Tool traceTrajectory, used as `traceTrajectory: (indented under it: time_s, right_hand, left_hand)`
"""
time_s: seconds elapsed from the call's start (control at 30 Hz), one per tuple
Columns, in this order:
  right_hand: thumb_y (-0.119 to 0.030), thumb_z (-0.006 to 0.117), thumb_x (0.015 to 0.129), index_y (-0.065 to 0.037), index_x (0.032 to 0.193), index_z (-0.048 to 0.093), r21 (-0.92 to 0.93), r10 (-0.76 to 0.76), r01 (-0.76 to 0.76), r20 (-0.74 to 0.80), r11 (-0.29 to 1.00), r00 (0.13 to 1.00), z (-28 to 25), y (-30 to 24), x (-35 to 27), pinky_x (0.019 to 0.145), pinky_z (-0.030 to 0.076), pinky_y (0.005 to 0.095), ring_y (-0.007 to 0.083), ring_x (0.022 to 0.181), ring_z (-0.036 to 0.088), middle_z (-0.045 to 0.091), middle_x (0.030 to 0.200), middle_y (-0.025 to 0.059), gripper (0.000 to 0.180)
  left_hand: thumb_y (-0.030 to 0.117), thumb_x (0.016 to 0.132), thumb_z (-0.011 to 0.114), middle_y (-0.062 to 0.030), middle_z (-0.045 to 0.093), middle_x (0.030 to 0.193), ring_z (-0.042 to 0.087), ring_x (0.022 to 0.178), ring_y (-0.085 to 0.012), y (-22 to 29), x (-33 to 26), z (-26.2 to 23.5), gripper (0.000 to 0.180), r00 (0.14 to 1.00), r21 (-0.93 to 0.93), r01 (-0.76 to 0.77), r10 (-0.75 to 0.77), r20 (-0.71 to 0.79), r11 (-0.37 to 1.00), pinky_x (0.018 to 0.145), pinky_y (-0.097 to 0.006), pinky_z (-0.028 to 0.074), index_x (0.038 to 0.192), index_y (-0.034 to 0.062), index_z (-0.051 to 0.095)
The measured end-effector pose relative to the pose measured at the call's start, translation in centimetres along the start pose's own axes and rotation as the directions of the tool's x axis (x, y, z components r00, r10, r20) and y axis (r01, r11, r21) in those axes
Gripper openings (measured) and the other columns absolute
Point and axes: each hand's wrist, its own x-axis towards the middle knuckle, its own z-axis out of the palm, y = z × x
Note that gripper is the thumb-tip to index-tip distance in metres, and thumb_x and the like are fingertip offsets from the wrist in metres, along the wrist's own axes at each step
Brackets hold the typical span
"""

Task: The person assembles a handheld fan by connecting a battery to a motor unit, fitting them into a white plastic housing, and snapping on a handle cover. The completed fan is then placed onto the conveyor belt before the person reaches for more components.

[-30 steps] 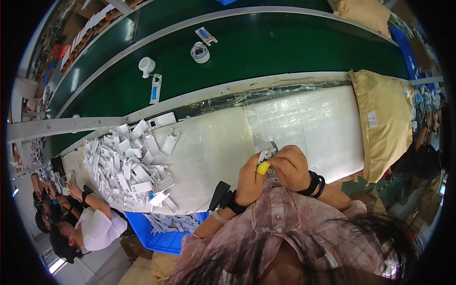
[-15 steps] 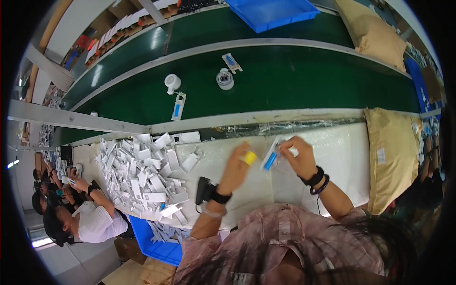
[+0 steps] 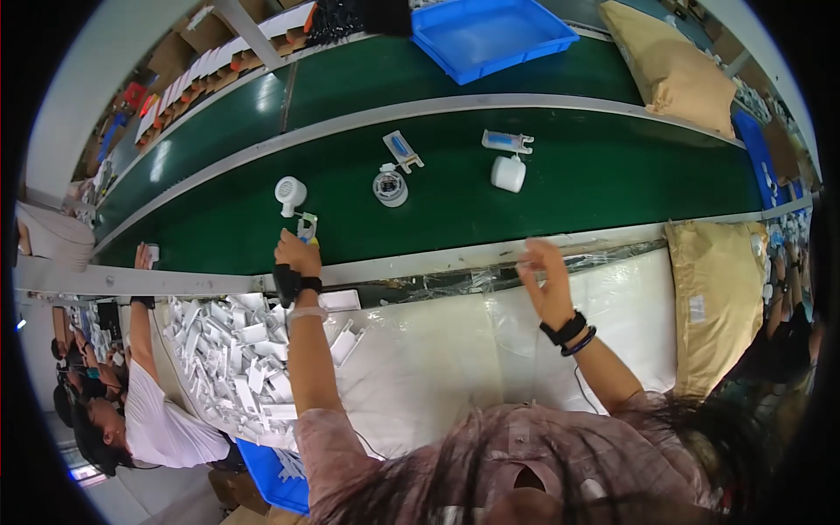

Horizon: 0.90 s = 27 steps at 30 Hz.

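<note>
A factory line: a green conveyor belt (image 3: 542,188) runs across in front of a white tabletop (image 3: 437,367) covered in a pale sheet. The small yellow-and-clear packaged piece (image 3: 306,229) sits pinched in the left hand (image 3: 296,255), held right at the belt's near edge, its long axis pointing away from the person, up toward the belt. It looks slim, with a yellow tip and a clear or pale wrapper; finer detail is too small to tell. The left hand is closed around it, arm stretched forward. The right hand (image 3: 547,284) is well apart, off along the belt's near edge, fingers loosely spread and holding nothing I can make out. On the belt just beyond the piece stands a small white fan-like unit (image 3: 290,192); farther along the belt lie a round white part (image 3: 390,186) and a white cup-shaped part (image 3: 508,173). On the tabletop, short of the belt, a heap of white packets (image 3: 232,350) lies beside the left arm.
</note>
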Motion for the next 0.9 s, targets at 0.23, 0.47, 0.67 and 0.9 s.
traceTrajectory:
  time_s: [0.23, 0.47, 0.67, 0.9]
  right_hand:
    - [0.001, 0.059, 0.085, -0.003, 0.114, 0.056, -0.058, 0.155, -0.143, 0.39, 0.988, 0.908, 0.6, -1.0, -6.8, 0.072, 0.05, 0.0277, 0.0166, 0.085, 0.063, 0.056, 0.11, 0.0121, 0.03]
    - [-0.004, 0.063, 0.083, -0.005, 0.126, 0.049, -0.11, -0.082, 0.135, 0.387, 0.985, 0.918, 0.8, -5.2, -8.1, 0.081, 0.05, 0.0331, 0.0255, 0.098, 0.061, 0.055, 0.114, 0.0151, 0.046]
    - [-0.014, 0.067, 0.084, -0.006, 0.12, 0.054, -0.072, -0.343, 0.427, 0.484, 0.901, 0.805, -0.8, -9.6, -8.1, 0.084, 0.049, 0.0335, 0.0266, 0.102, 0.06, 0.057, 0.119, 0.0158, 0.039]
    - [-0.012, 0.067, 0.087, -0.001, 0.097, 0.062, 0.189, 0.099, -0.347, 0.74, 0.919, 0.666, -6.3, -10.6, -12.7, 0.082, 0.047, 0.0262, 0.0109, 0.086, 0.062, 0.067, 0.09, 0.0044, 0.015]
  left_hand:
    - [0.01, 0.079, 0.063, -0.0081, 0.061, 0.079, 0.064, 0.063, -0.0192, -0.4, -0.3, -2.9, 0.025, 0.894, -0.809, 0.378, 0.05, 0.445, 0.45, 0.044, -0.032, 0.049, 0.102, 0.0043, 0.055]
    - [0.006, 0.085, 0.053, -0.0067, 0.058, 0.077, 0.057, 0.058, -0.0101, 2.3, -12.4, -11.9, 0.027, 0.808, -0.836, 0.106, 0.443, 0.388, 0.539, 0.043, -0.025, 0.045, 0.112, 0.0018, 0.048]
    - [0.022, 0.088, 0.061, -0.0156, 0.061, 0.085, 0.061, 0.072, -0.0325, 6.5, -22.4, -21.7, 0.033, 0.375, -0.903, -0.333, 0.917, 0.136, 0.27, 0.063, -0.037, 0.048, 0.115, 0.0062, 0.051]
    - [0.024, 0.088, 0.058, -0.0193, 0.06, 0.086, 0.058, 0.082, -0.0404, 8.2, -26.6, -26.6, 0.028, 0.063, -0.92, -0.282, 0.962, 0.266, 0.272, 0.068, -0.047, 0.045, 0.108, 0.0056, 0.05]
